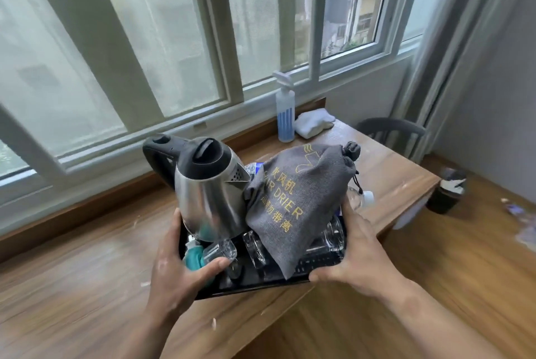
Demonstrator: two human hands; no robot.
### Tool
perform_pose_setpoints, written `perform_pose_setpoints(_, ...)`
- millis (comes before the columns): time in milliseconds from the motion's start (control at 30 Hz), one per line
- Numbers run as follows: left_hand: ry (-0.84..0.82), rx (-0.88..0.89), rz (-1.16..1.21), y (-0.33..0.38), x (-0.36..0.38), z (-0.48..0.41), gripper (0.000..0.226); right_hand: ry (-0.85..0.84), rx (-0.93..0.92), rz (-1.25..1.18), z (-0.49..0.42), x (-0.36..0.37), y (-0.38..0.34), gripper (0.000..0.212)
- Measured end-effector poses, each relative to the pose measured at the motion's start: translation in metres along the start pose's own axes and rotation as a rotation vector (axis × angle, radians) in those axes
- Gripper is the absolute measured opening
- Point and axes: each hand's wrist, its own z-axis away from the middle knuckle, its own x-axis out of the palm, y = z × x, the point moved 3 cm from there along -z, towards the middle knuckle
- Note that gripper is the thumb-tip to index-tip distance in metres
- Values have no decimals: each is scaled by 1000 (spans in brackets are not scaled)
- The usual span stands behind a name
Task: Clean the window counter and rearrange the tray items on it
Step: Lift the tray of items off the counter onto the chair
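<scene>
Both my hands hold a black tray [255, 286] above the wooden window counter [87, 266]. My left hand [177, 271] grips its near left edge; my right hand [359, 251] grips the right side. On the tray stand a steel kettle [208, 199] with a black lid and handle, a grey hair drier bag [293, 202] leaning over clear glasses [255, 245], a teal packet [193, 257] and plastic water bottles [358, 199] lying behind the bag.
A spray bottle [285, 115] with blue liquid and a folded white cloth [314, 124] stand at the counter's far right end by the window. A dark chair [388, 126] and a black bin [446, 193] are on the floor to the right. Bits of litter lie on the floor.
</scene>
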Motion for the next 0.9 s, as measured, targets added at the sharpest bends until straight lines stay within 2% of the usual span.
perform_pose_setpoints(467, -273, 157, 77, 116, 236, -81, 128, 253, 249, 48, 28, -175, 152, 165)
perform_pose_setpoints(700, -366, 225, 29, 161, 354, -147, 133, 364, 365, 86, -1, -246, 219, 163)
perform_pose_setpoints(900, -441, 267, 113, 201, 442, -207, 130, 436, 428, 78, -39, -303, 269, 161)
